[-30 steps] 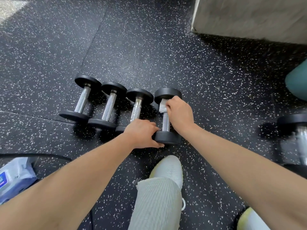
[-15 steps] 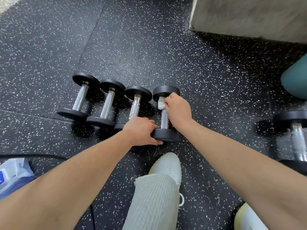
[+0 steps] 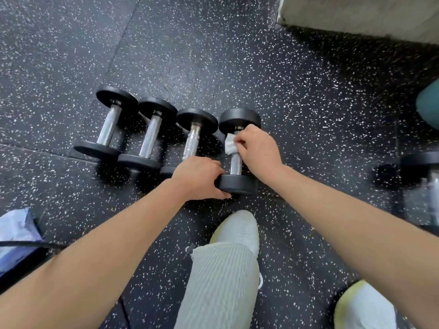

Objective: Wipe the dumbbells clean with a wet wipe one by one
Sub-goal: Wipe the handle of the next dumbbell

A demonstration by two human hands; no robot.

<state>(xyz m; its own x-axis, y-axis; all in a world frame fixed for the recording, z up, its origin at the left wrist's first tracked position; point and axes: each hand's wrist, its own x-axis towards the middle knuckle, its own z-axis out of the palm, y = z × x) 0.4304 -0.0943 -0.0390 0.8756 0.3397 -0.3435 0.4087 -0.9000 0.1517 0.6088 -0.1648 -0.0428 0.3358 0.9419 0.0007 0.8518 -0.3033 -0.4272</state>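
Note:
Several black dumbbells with chrome handles lie side by side on the speckled rubber floor. On the rightmost dumbbell (image 3: pixel 238 186) of the row, my left hand (image 3: pixel 198 180) grips the near black head. My right hand (image 3: pixel 260 150) is closed around its chrome handle with a white wet wipe (image 3: pixel 230 144) pressed against the upper part of the bar. The three dumbbells to the left, among them the nearest neighbour (image 3: pixel 192 138) and the far-left one (image 3: pixel 109 127), lie untouched.
A wet wipe pack (image 3: pixel 16 233) lies at the left edge with a black cable (image 3: pixel 35 244) across it. Another dumbbell (image 3: pixel 422 176) stands blurred at the right edge. A grey block (image 3: pixel 368 17) fills the top right; a teal object (image 3: pixel 428 103) sits below it. My leg and shoes are at the bottom.
My right hand with the wipe has slid slightly along the handle, staying near its far end. My left hand keeps its hold on the near head.

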